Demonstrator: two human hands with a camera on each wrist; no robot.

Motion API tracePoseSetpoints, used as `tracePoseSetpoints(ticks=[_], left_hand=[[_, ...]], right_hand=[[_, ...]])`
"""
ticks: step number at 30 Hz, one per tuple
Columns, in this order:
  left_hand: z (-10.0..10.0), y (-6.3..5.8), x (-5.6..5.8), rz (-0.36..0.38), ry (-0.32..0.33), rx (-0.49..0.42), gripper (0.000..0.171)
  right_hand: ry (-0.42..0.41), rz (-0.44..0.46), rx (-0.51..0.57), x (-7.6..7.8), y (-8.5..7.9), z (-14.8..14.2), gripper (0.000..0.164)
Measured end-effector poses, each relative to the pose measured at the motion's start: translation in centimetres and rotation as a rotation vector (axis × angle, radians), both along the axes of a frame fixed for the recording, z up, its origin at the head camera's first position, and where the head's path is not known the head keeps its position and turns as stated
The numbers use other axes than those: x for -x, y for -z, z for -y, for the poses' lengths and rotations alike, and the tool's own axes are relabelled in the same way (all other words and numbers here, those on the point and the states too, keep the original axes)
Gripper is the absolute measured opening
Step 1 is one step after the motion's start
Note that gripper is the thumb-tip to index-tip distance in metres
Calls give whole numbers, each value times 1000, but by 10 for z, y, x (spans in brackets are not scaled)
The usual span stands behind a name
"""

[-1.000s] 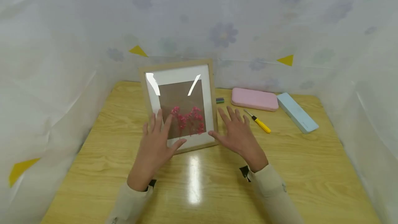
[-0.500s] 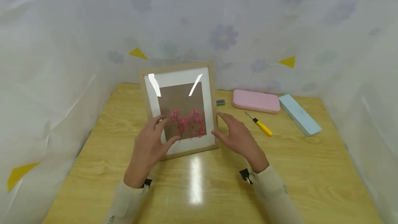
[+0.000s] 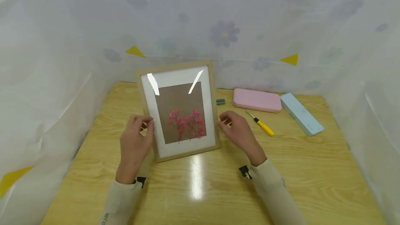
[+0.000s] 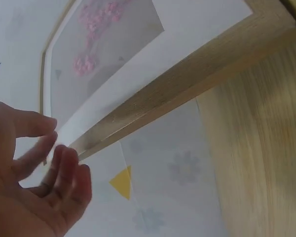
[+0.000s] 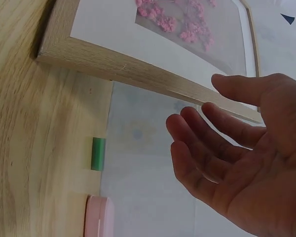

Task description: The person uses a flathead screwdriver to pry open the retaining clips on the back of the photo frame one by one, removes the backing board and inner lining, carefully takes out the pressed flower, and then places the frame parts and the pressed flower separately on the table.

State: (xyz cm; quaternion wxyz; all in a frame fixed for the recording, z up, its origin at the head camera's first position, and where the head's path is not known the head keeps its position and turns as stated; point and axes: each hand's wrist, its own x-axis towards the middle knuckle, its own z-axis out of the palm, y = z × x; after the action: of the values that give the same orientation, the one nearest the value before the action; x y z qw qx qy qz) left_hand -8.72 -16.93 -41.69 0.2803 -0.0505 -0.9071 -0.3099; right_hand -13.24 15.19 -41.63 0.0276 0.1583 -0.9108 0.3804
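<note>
A wooden picture frame (image 3: 181,150) with a white mount and pressed pink flowers (image 3: 187,122) stands on the table, leaning slightly back. At its left side is my left hand (image 3: 135,145), thumb and forefinger tips close together with nothing between them. In the left wrist view that hand (image 4: 34,173) appears just off the frame's side edge (image 4: 163,94). My right hand (image 3: 240,133) is by the right edge, fingers loosely bent. The right wrist view shows the thumb (image 5: 241,89) near the frame's edge, other fingers beside it; contact is hard to tell.
Right of the frame lie a yellow-handled screwdriver (image 3: 264,127), a pink case (image 3: 257,100) and a pale blue box (image 3: 301,114). A small green and dark item (image 3: 220,101) shows partly behind the frame. A patterned sheet (image 3: 187,20) encloses the wooden table (image 3: 225,197).
My left hand has moved left, from in front of the picture to the frame's left side, its fingers bending. The right hand's spread fingers have bent beside the right edge. The frame stays nearly in place.
</note>
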Motion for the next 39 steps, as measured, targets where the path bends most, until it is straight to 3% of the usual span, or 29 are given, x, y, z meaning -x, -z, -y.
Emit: tracePoseSetpoints(ticks=[2, 6, 8, 11, 21, 39], left_hand=[[2, 1, 0, 51, -11, -80, 32], [5, 1, 1, 214, 53, -296, 57], [7, 2, 2, 292, 77, -414, 60], [10, 2, 4, 366, 70, -486, 59], [10, 7, 8, 362, 90, -504, 42], [6, -1, 3, 364, 110, -516, 41]], right_hand=[[5, 28, 26, 1, 2, 0, 24], [0, 75, 59, 4, 8, 1, 28], [-7, 95, 63, 4, 11, 1, 31], [-14, 125, 68, 4, 13, 1, 37], [-26, 136, 67, 3, 14, 1, 34], [-18, 63, 109, -6, 17, -5, 27]])
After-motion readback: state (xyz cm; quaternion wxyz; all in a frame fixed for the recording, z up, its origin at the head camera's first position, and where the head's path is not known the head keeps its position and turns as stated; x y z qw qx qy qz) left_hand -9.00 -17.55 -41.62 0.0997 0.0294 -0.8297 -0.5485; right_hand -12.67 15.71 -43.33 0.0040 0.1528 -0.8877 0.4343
